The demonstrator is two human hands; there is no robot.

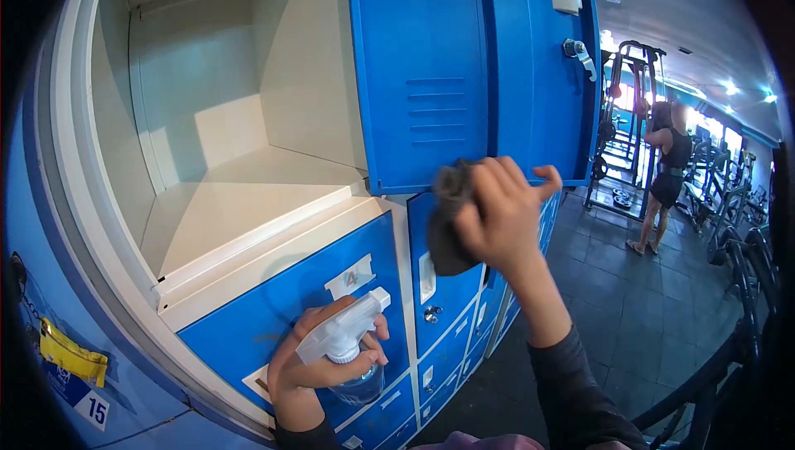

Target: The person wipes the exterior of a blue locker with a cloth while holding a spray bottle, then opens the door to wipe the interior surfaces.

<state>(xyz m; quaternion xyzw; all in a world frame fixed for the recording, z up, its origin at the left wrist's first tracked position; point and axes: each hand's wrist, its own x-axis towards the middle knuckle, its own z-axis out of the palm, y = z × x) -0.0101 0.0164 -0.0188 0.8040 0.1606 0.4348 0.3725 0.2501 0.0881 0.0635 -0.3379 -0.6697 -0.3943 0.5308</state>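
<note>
My left hand (298, 355) is wrapped round a clear spray bottle (358, 385) with a white trigger head, low in front of a blue locker door marked 4. In my right hand (509, 218) is a dark grey cloth (454, 243), bunched at the top and hanging down, slightly blurred. The cloth is just below the bottom edge of an open blue locker door (435, 44) with vent slots; whether it touches the door cannot be told. To the left, the open locker compartment (248, 202) shows bare cream walls and a cream floor.
Another blue door with a silver latch (580, 57) stands open further right. Closed lockers continue below. A yellow packet (73, 352) and a 15 label (93, 410) are at lower left. A person (667, 173) stands by gym machines on the dark tiled floor (596, 301).
</note>
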